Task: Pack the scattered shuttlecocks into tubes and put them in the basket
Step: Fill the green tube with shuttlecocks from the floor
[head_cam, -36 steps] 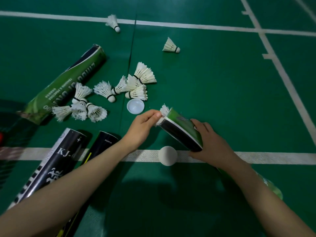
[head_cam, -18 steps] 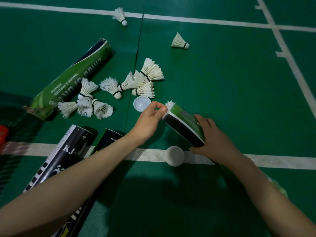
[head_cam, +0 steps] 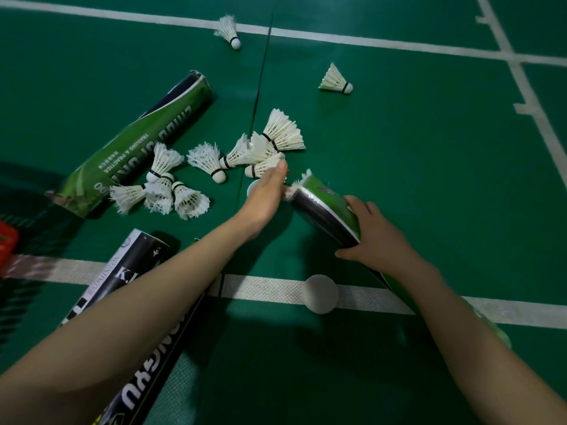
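My right hand (head_cam: 380, 240) grips a green and black tube (head_cam: 325, 207) tilted up off the floor. White feathers (head_cam: 299, 183) stick out of its open mouth. My left hand (head_cam: 265, 196) stretches past that mouth, fingers straight, fingertips touching a shuttlecock (head_cam: 262, 169) that lies on the floor. Right behind it lies a small pile of shuttlecocks (head_cam: 277, 134). Another pile (head_cam: 159, 191) is further left. Two single shuttlecocks (head_cam: 230, 30) (head_cam: 336, 79) lie farther out on the court.
A second green tube (head_cam: 138, 142) lies at the left, two black tubes (head_cam: 129, 271) (head_cam: 147, 378) under my left forearm. One white cap (head_cam: 319, 294) sits on the near court line; another cap (head_cam: 251, 188) shows beside my left hand. A red object (head_cam: 6, 246) is at the left edge.
My left hand has left the tube's mouth and moved forward onto the nearest shuttlecock on the floor. The right hand still holds the tube in the same tilt.
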